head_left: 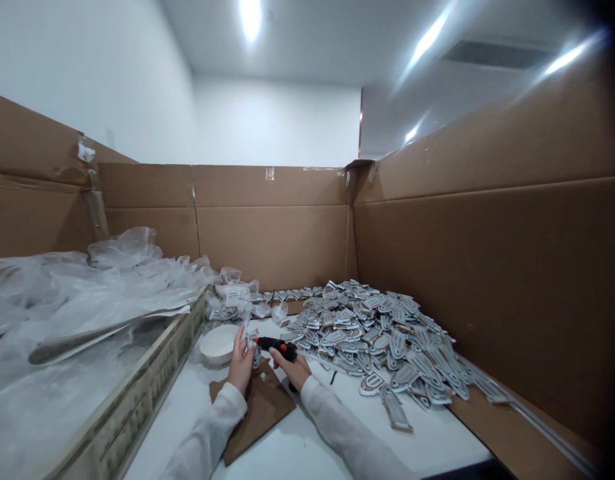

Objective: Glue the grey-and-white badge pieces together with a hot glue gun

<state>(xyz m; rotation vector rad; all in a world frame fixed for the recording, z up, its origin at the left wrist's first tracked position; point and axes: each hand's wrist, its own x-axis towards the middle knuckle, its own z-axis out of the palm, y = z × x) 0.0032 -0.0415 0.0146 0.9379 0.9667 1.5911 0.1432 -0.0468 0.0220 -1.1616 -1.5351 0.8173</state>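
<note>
The right hand grips a glue gun, nozzle beside a tag held in the left. Both hover over a board toward the bench's near edge.

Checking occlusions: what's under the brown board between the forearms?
White tabletop shows around parts of the brown board; whatever lies directly beneath it is covered, so can't tell.

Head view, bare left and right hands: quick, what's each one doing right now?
Left hand: closed, holding a small grey-and-white piece.
Right hand: closed, holding a black-and-orange, gun-shaped tool.
</note>
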